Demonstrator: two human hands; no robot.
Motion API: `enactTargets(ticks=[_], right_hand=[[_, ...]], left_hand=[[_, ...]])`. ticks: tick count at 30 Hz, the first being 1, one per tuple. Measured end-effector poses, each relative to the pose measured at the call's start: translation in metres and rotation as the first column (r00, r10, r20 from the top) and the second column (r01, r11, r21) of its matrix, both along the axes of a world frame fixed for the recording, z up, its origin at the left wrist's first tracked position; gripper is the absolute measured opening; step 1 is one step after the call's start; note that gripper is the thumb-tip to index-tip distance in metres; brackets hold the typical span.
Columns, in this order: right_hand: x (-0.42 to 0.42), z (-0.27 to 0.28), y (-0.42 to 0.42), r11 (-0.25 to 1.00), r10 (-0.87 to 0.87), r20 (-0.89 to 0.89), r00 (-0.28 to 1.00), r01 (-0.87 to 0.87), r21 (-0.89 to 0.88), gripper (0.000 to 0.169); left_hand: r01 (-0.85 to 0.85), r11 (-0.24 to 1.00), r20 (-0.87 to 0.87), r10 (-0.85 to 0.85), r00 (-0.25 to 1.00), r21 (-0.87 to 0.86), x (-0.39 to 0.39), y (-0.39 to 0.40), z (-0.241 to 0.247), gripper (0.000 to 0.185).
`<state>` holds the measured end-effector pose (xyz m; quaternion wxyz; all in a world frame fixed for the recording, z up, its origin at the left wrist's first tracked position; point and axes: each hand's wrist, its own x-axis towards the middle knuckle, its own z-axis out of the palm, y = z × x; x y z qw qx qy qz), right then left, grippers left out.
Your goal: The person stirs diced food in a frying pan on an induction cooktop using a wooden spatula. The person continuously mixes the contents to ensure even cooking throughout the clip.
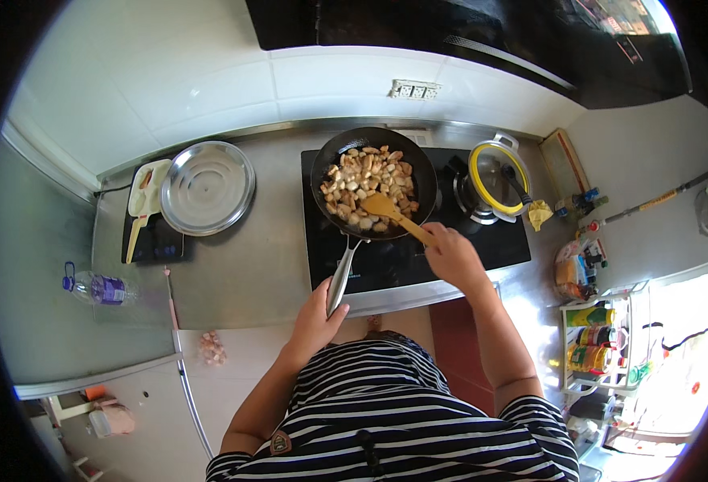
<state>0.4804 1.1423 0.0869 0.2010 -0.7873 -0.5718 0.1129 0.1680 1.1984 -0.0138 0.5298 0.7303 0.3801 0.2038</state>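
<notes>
A black frying pan (425,181) full of browned, chopped food pieces (369,175) rests over the left burner of a black glass gas hob (390,265). My left hand (318,319) grips the pan's metal handle (343,274) near its end. My right hand (453,256) holds a wooden spatula (411,227), its blade down on the food at the pan's lower right. On the right burner stands a pot with a yellow-rimmed glass lid (488,175) and a black-handled utensil (514,181) lying over it.
Left on the steel counter (275,241) are a round metal lid (206,188) and a cream moulded pan (149,187) on a black plate. A plastic bottle (110,289) lies further left. A yellow cloth (539,214) and a rack of bottles (592,343) are at right; a range hood (390,24) overhangs.
</notes>
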Motion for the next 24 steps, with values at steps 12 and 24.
enactTargets(ticks=[12,24], right_hand=[[0.065,-0.016,0.051,0.967,-0.237,-0.271,0.933,0.255,0.03,0.038],[0.051,0.036,0.03,0.989,-0.146,-0.433,0.889,0.115,-0.095,0.035]], left_hand=[[0.059,0.998,-0.054,-0.06,0.997,-0.01,-0.004,-0.002,0.018,0.076],[0.068,0.996,-0.094,-0.073,0.993,-0.06,-0.006,-0.003,0.019,0.078]])
